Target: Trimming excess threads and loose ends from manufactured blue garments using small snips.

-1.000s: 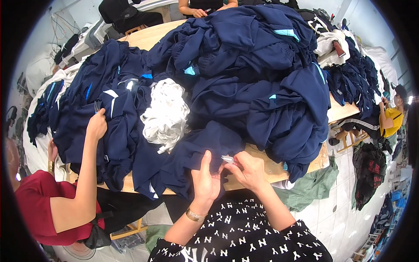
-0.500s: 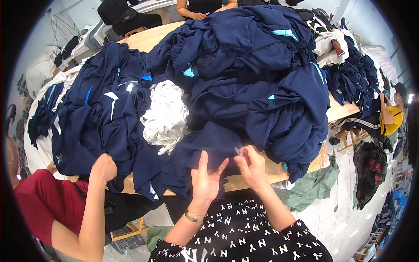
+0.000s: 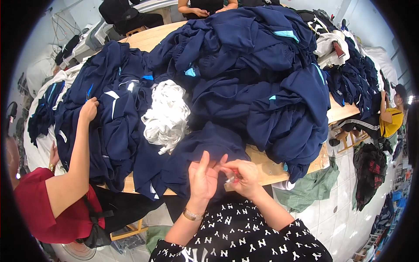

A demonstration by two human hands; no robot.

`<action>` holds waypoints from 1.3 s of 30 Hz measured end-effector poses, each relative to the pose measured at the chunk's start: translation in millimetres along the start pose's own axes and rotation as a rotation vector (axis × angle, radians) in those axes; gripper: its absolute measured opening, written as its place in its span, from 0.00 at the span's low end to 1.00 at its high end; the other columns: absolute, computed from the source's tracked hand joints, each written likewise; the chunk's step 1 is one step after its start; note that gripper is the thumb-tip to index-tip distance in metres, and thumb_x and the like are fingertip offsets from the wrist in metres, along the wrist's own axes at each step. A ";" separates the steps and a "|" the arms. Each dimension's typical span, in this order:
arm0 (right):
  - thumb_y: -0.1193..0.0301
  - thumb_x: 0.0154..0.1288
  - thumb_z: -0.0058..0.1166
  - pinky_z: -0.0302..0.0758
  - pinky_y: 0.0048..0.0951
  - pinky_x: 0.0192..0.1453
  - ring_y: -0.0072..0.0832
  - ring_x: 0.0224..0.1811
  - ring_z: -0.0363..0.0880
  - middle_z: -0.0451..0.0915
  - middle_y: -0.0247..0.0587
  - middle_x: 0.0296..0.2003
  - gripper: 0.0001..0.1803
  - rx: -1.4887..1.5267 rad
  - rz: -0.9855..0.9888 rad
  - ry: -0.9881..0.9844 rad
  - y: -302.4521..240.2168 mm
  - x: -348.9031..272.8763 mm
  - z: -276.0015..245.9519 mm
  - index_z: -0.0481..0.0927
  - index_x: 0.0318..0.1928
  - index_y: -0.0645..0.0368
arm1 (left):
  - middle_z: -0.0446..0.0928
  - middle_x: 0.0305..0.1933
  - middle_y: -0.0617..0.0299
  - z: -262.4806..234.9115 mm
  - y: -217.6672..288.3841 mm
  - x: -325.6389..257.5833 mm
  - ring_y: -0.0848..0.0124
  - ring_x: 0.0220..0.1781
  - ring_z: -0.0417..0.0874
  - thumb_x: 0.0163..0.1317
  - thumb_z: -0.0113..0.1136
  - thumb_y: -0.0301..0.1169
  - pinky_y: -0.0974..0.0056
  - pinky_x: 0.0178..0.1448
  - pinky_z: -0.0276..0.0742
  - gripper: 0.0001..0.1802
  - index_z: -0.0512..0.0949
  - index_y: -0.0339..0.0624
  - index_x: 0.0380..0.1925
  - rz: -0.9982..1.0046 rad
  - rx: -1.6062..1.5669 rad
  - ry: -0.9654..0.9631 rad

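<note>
My left hand (image 3: 203,180) is raised above the near table edge, thumb up and fingers apart; nothing clear shows in it. My right hand (image 3: 244,177) is closed, its fingertips almost touching the left fingers. In it sits a small red and whitish-silver thing (image 3: 232,179), too blurred to name. A dark navy garment (image 3: 209,137) lies just beyond both hands, its near end hanging over the edge. To its left is a heaped bundle of white drawstring cord (image 3: 166,115), resting on navy cloth.
A large pile of navy garments (image 3: 235,48) covers much of the wooden table (image 3: 264,166). At left a co-worker in a red top (image 3: 41,201) reaches over navy garments. Others sit at the far side and right. A green sheet (image 3: 305,187) lies on the floor at right.
My right hand has come down and left, closer to my left hand, with the small thing in it. The co-worker at left has reached farther over the garments.
</note>
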State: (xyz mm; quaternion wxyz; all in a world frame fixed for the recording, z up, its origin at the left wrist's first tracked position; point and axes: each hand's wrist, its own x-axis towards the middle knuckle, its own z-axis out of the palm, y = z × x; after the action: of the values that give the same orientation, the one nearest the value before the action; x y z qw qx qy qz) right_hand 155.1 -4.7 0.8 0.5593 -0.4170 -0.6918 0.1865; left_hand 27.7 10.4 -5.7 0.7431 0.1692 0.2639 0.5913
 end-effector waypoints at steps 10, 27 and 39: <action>0.73 0.44 0.68 0.62 0.25 0.18 0.26 0.12 0.66 0.70 0.31 0.14 0.17 -0.017 -0.156 -0.003 -14.1 -9.0 -2.4 0.81 0.38 0.61 | 0.78 0.42 0.56 1.6 3.2 3.3 0.67 0.48 0.80 0.70 0.48 0.34 0.53 0.60 0.76 0.11 0.74 0.38 0.36 0.021 -0.067 0.059; 0.74 0.44 0.67 0.71 0.24 0.25 0.28 0.18 0.74 0.76 0.35 0.20 0.15 0.167 0.037 -0.247 -11.9 -21.2 5.6 0.79 0.35 0.60 | 0.77 0.45 0.57 1.4 8.8 5.8 0.66 0.48 0.79 0.70 0.47 0.33 0.52 0.59 0.76 0.10 0.73 0.39 0.40 0.063 -0.073 0.011; 0.59 0.54 0.64 0.69 0.30 0.21 0.36 0.19 0.75 0.75 0.39 0.23 0.18 -0.385 0.128 -0.157 9.8 2.9 -10.4 0.73 0.28 0.59 | 0.79 0.43 0.55 -7.0 2.1 1.6 0.65 0.44 0.81 0.71 0.45 0.35 0.60 0.51 0.78 0.12 0.73 0.38 0.42 0.114 0.025 -0.005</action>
State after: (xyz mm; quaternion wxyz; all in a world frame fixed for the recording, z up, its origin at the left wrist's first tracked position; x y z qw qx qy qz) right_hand 168.3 1.2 -1.3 0.4006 -0.5432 -0.7284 0.1180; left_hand 22.1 12.0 -10.4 0.7065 0.1946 0.2592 0.6291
